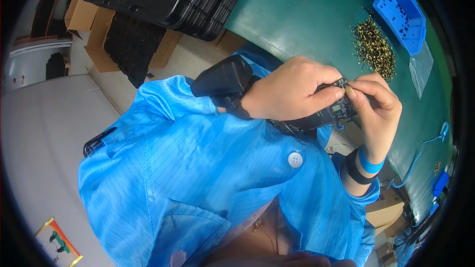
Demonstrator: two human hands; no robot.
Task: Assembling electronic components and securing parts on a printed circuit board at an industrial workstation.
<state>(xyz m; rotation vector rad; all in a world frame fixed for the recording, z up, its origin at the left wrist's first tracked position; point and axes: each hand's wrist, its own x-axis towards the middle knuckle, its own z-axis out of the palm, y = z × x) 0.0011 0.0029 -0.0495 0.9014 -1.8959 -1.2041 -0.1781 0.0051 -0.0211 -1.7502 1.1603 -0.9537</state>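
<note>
My left hand (292, 89) is closed on a black circuit board (340, 111), thumb on its face and fingers behind. The board is tilted, held in front of my blue striped coat near the table's edge. At the board's upper corner, my right hand (378, 106) pinches with thumb and forefinger, right beside the left fingertips. Whatever sits in that pinch is too small and covered to make out. Beyond the right hand, a pile of small black-and-gold parts with thin leads (373, 47) lies on the green table (297, 15).
A blue bin (419, 37) with a few dark bits stands past the pile, a clear plastic bag (420, 74) beside it. Stacked black trays (198, 12) holding boards rise at the far left. Cardboard boxes (96, 37) stand behind them. A blue coiled cord (420, 153) lies at right.
</note>
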